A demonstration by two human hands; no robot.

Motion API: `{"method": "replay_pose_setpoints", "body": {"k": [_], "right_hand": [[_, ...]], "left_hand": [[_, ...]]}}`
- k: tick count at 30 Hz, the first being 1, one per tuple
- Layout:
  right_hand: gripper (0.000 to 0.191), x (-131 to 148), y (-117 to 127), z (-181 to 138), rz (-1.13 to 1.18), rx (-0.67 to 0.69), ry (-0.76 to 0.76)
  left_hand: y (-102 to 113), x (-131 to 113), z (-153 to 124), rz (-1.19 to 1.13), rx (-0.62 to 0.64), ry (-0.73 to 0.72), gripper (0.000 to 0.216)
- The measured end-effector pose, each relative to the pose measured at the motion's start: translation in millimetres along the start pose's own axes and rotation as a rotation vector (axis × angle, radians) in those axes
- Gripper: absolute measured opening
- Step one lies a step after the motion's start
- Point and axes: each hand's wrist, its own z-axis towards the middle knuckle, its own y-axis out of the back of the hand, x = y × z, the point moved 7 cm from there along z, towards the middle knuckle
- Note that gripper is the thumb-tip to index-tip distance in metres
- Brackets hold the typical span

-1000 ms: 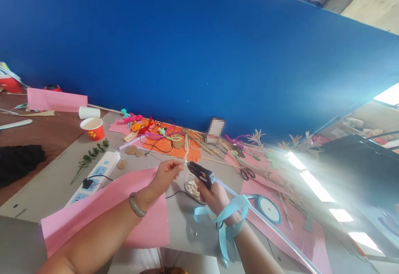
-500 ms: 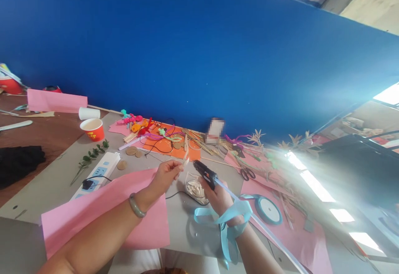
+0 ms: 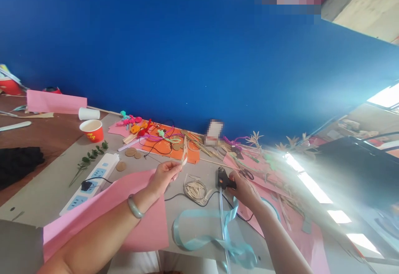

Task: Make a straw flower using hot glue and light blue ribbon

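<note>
My left hand, with a bangle at its wrist, pinches a thin pale strip that stands up from the fingertips. On the right, my right hand is closed on the handle of a black glue gun at the table surface. A long translucent glue stick runs from the gun toward me. Loops of light blue ribbon lie beside and under the stick. Between my hands sits a round dish of pale strips. Scissors lie just beyond my right hand, partly hidden.
A large pink sheet lies under my left forearm. A white power strip, green sprig and red paper cup stand left. Colourful craft bits cover orange paper before the blue partition. Dried stems clutter the right.
My right hand has moved right with the glue gun, lowering it to the table and turning it. The ribbon has slid off my right wrist onto the table. My left hand has barely moved.
</note>
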Motion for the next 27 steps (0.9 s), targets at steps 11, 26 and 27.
{"method": "replay_pose_setpoints", "body": {"k": [11, 26, 27], "right_hand": [[0.026, 134.0, 24.8, -27.1, 0.725, -0.079, 0.186], [0.024, 169.5, 0.4, -11.3, 1.361, -0.196, -0.065], [0.023, 169.4, -0.6, -10.7, 1.374, -0.198, -0.067]], "left_hand": [[-9.7, -9.2, -10.4, 0.007, 0.012, -0.021, 0.027], [-7.1, 0.5, -7.3, 0.074, 0.045, -0.042, 0.023], [-6.7, 0.2, -7.2, 0.082, 0.04, -0.049, 0.023]]}}
